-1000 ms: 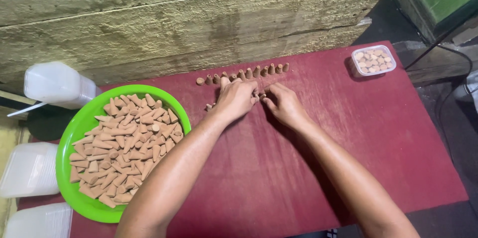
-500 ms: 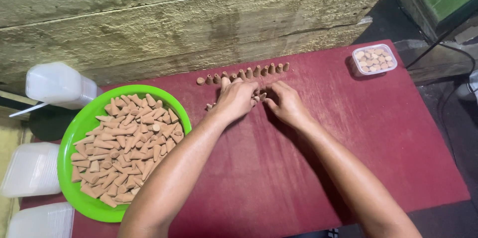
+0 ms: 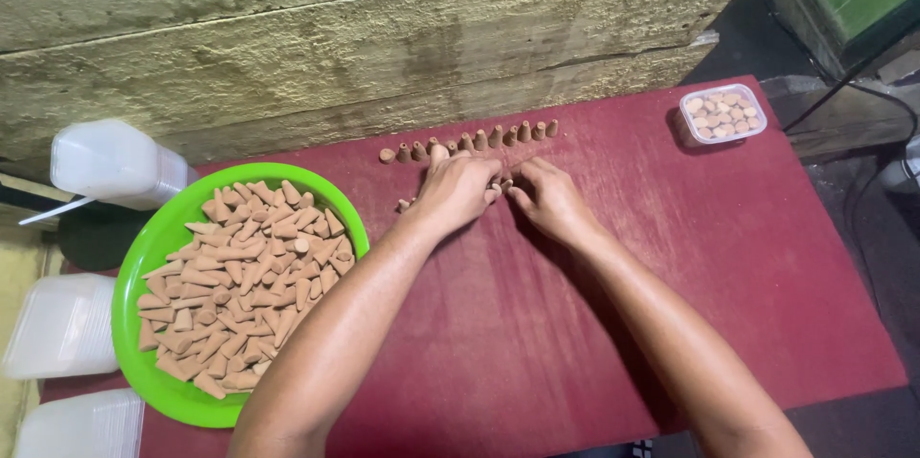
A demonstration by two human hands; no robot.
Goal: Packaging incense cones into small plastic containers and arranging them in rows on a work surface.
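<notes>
maroon table (image 3: 747,257) with a far row of upright cones (image 3: 470,143) standing near the wall. left hand (image 3: 456,188) and right hand (image 3: 553,199) sit side by side just near of that row, fingertips meeting over a few small cones (image 3: 500,185); both hands curled narrow, pinching at them, exact hold can't tell. one loose cone (image 3: 403,205) just left of the left hand. green bowl (image 3: 144,257) heaped with cones at left. clear box (image 3: 722,114) with cones far right. white containers (image 3: 110,163) off the left edge.

Bare forearms, hands (image 3: 498,192); no sleeves/rings.
</notes>
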